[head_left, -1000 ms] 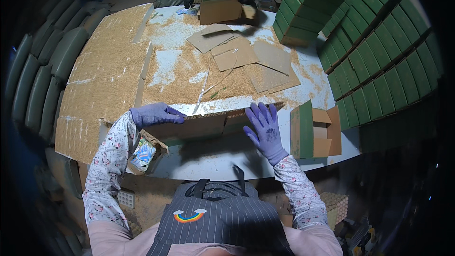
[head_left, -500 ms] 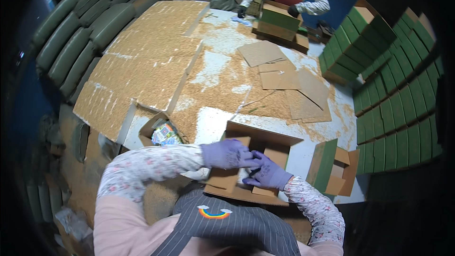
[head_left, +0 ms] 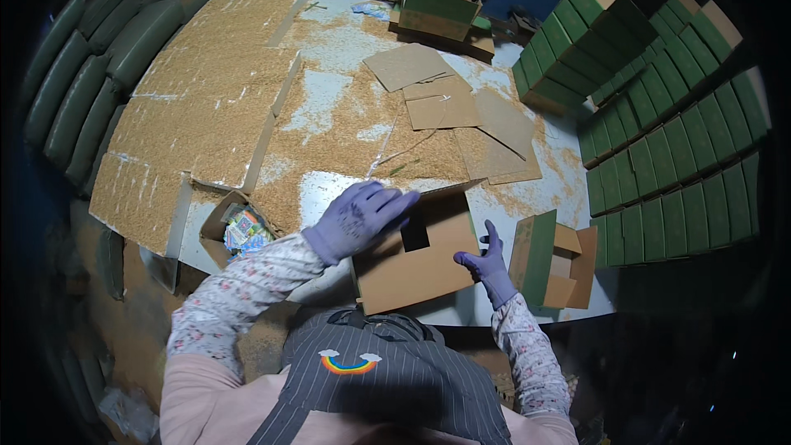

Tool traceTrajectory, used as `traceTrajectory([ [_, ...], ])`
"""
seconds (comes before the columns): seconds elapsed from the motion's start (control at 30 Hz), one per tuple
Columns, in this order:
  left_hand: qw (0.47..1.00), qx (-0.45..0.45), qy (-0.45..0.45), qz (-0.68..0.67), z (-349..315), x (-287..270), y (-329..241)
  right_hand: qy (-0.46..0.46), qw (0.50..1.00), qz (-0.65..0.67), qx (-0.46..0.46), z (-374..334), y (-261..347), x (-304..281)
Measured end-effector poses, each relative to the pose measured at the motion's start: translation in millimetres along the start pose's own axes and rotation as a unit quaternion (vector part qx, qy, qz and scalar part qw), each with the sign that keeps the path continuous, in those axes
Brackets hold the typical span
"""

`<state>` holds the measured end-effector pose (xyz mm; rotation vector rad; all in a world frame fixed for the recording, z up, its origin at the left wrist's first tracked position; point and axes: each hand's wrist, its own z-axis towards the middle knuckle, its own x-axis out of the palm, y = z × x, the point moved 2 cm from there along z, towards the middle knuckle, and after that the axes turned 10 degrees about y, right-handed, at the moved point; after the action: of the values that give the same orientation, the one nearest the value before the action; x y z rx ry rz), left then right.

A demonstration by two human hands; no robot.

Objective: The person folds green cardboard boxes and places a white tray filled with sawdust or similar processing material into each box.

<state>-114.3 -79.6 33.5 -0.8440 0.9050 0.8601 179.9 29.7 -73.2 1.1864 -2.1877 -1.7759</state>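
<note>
A cardboard box (head_left: pixel 416 280) stands in front of me with brown flaps folded inward and a dark gap between them. My left hand (head_left: pixel 362 218), in a purple glove, reaches over its left far corner with fingers stretched out by the far flap. Whether the fingertips press on that flap I cannot tell. My right hand (head_left: pixel 488 264), gloved alike, is at the box's right side, thumb and fingers spread, holding nothing. Right of that hand lies another partly open box (head_left: pixel 534 259), green outside and brown inside.
Brown grains cover much of the white table (head_left: pixel 329 107). Flat cardboard sheets (head_left: pixel 441 103) lie mid-table. A small carton (head_left: pixel 216 227) holds colourful packets. Green boxes (head_left: pixel 692 156) are stacked right, filled sacks (head_left: pixel 82 99) left. Across the table a co-worker's gloved hands handle a green box (head_left: pixel 437 12).
My hands have parted from the box's middle: the left to its far left corner, the right to its right side. The near flap now lies folded inward. The whole view has shifted.
</note>
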Motion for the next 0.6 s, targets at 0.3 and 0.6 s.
traceTrajectory([
  [0.3, 0.969, 0.062, 0.048, -0.235, -59, 16, 69, 0.185, 0.969, 0.115, -0.114, 19, 102, -4],
  [0.6, 0.822, -0.486, 0.052, -0.293, -56, 117, 103, -0.041, 0.998, 0.02, -0.044, 59, -8, -15],
])
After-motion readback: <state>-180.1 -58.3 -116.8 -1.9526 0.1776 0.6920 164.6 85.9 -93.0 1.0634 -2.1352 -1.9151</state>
